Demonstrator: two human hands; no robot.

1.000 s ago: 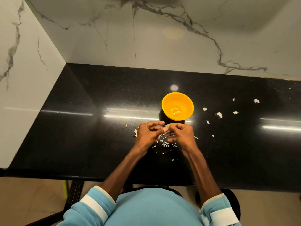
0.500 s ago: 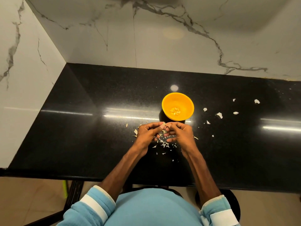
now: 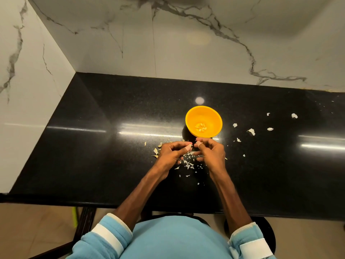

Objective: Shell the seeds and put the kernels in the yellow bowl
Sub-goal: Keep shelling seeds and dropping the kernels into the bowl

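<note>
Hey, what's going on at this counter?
A person works at a black counter, left hand and right hand curled, fingertips nearly meeting, just before a yellow bowl. What they pinch is too small to see. A few kernels lie in the bowl; shell bits litter the counter around the hands.

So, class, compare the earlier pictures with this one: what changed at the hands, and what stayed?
The left hand and right hand, fingertips together before, have drawn slightly apart; each seems to pinch a pale seed piece. The yellow bowl, the kernels in it and the shell scraps on the black counter stayed put.
</note>
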